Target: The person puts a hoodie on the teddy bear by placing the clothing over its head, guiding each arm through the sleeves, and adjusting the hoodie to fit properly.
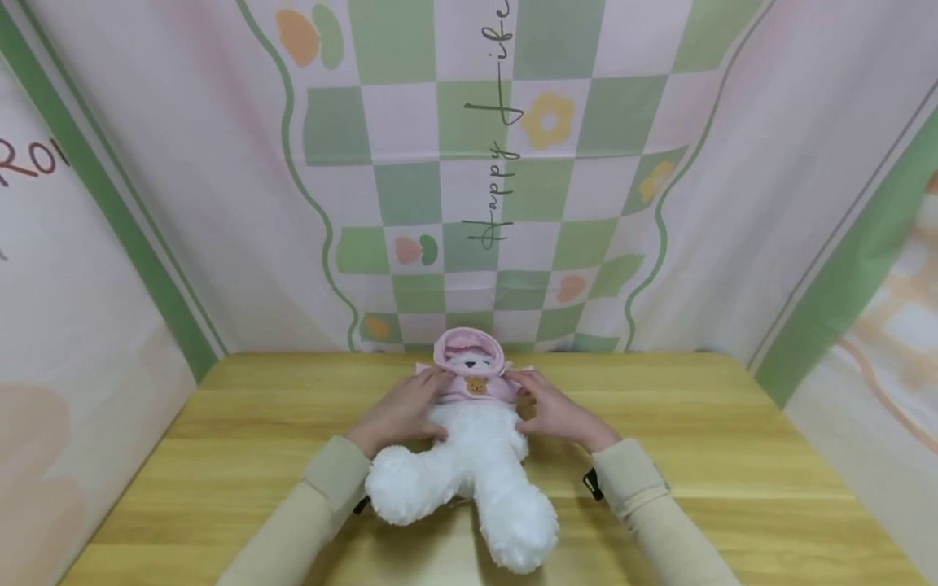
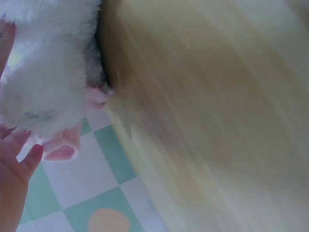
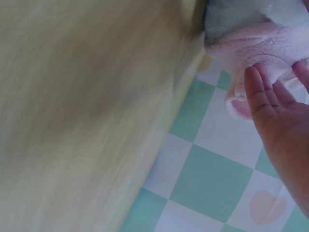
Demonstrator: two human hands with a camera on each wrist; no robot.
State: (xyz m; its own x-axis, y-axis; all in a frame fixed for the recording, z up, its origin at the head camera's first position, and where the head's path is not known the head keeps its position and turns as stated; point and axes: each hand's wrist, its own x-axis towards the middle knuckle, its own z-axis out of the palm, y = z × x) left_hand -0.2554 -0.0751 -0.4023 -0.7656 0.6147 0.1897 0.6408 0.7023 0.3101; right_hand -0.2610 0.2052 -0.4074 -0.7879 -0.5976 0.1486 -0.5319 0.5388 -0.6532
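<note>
A white fluffy plush toy (image 1: 476,439) lies on its back in the middle of the table, legs toward me. It wears a pink hoodie (image 1: 450,392) with a brown bear patch, and the hood rings its nose and mouth. My left hand (image 1: 414,407) rests along one side, fingertips at the hoodie and thumb spread on the white body. On the other side, my right hand (image 1: 553,411) touches the hoodie by a sleeve, thumb low beside the body. In the right wrist view, fairly straight fingers (image 3: 263,94) press on the pink cloth.
The wooden table (image 1: 278,439) ends at the back against a green-and-white checked curtain (image 1: 476,187). More printed curtains hang at the left and right. A black strap (image 1: 593,484) shows at the right cuff.
</note>
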